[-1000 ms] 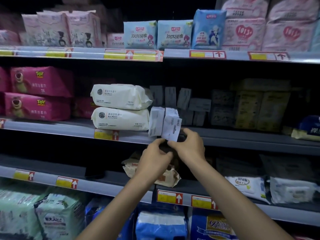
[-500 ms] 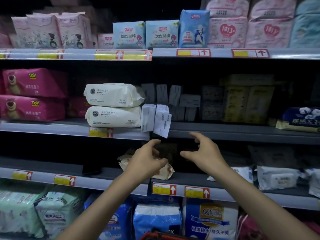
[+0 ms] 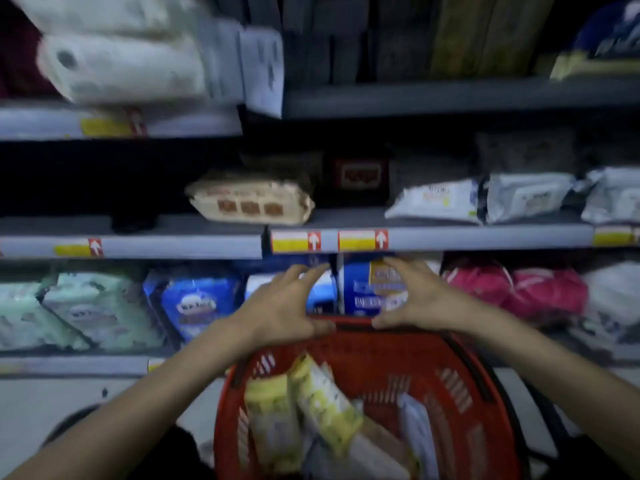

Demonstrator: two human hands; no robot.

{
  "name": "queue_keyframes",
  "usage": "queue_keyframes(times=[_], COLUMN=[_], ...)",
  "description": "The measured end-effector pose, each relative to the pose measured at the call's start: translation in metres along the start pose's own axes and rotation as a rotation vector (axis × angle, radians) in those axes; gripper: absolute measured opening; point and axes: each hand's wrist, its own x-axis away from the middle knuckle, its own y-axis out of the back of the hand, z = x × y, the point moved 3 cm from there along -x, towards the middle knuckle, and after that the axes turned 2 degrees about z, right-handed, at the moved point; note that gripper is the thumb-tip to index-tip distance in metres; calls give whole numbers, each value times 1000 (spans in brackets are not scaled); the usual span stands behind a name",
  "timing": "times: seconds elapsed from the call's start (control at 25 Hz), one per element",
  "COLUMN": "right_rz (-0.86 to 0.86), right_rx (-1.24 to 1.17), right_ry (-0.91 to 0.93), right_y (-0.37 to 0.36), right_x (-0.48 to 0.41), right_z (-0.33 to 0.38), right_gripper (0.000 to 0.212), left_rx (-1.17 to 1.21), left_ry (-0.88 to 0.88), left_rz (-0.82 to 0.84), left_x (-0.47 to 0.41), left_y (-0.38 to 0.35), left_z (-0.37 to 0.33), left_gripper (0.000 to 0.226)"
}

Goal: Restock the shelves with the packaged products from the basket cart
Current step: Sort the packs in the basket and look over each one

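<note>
- The shelves (image 3: 450, 237) filled the upper half of the frame in three levels, with price strips along their edges. The picture was blurred, so I could not read the packs on them.
- The red basket (image 3: 460, 386) stood at the lower centre of the frame, in front of the lowest shelf. The products to restock lay inside it.
- A yellow-and-white pack (image 3: 325, 403) lay on top, at the left-centre of the basket. It was tilted, and its long axis ran from upper left toward lower right. A second yellowish pack (image 3: 270, 420) lay just beside it on the left, and a pale pack (image 3: 415, 438) lay more to the right.
- My left hand (image 3: 280, 306) and my right hand (image 3: 415, 299) were at the middle of the frame, over the far rim of the basket. Both had the fingers spread wide and held nothing.
- Both thumbs pointed inward, close to the rim. I could not tell whether they touched it.
- The packs lay below both hands, toward the bottom of the frame. The left hand was nearer to the yellow-and-white pack, so I judged it should go down first and take the pack across its short side.
</note>
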Motion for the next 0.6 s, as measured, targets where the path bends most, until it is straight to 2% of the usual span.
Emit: queue_keyframes(times=[0.12, 0.28, 0.44, 0.6], right_rz=[191, 399, 524, 624], right_rx=[77, 205, 281, 406], right_ry=[-51, -33, -35, 56], right_y=[-57, -130, -189, -224], right_x=[3, 6, 10, 16], right_z=[-32, -56, -65, -70], right_gripper=[127, 101, 75, 58], left_rx=[-30, -77, -207, -240], left_ry=[-9, -61, -191, -305], left_rz=[136, 313, 411, 605], left_x=[1, 6, 13, 23], left_y=[-60, -125, -173, -227], left_z=[3, 7, 7, 7], left_gripper=[104, 94, 65, 35])
